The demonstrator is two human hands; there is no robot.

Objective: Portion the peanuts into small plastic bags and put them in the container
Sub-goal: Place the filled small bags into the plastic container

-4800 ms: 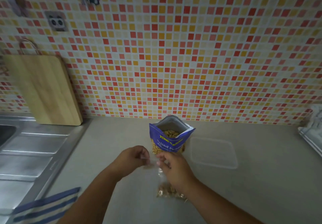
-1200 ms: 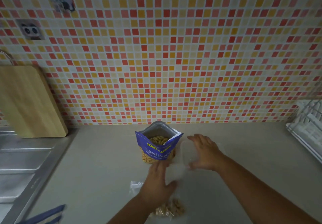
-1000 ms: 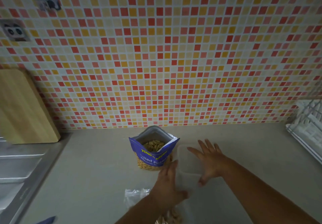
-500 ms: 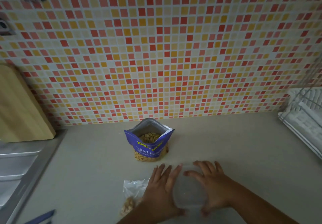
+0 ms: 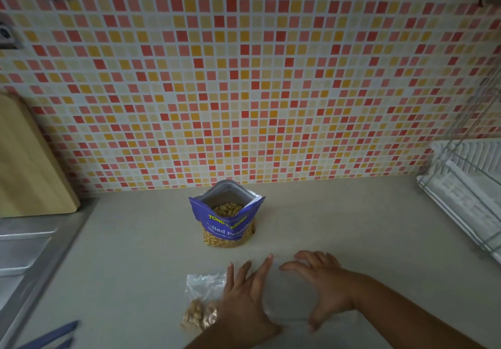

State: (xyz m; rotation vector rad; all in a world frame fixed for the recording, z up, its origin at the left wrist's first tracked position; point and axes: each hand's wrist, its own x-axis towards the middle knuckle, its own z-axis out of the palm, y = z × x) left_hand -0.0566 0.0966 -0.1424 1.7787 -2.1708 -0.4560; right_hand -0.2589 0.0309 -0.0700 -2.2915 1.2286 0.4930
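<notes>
The clear container [image 5: 290,297] fills the gap between my left hand [image 5: 244,294] and right hand [image 5: 325,286]; the small bag [image 5: 202,302] lies just left. The peanut pouch [image 5: 229,221] stands ahead. Either side of it the counter [image 5: 339,226] runs free to the sink [image 5: 29,251] and dish rack [image 5: 466,191].

Left grip [image 5: 244,300], right grip [image 5: 325,286] bare; forearms [image 5: 393,308] bare.

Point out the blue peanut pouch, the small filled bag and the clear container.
blue peanut pouch [image 5: 227,230]: head view, on its printed front.
small filled bag [image 5: 199,316]: head view, on its peanuts.
clear container [image 5: 290,294]: head view, on its top face.
</notes>
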